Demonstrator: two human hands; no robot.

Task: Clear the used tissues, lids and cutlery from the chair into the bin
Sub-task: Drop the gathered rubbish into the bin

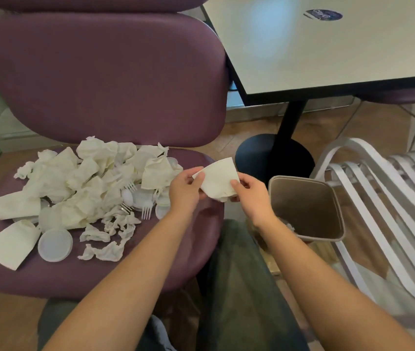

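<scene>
Between chair [201,249] and bin [307,211], both hands [186,191] pinching one tissue [217,179] — table [328,46] beyond

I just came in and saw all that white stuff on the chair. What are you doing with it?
A person is tidying up. Both hands, the left hand and the right hand, hold one used tissue between the purple chair and the brown bin on the floor. The tissue has not gone in yet. Lots is still piled on the seat: crumpled tissues, a round plastic lid and white plastic forks.
</scene>
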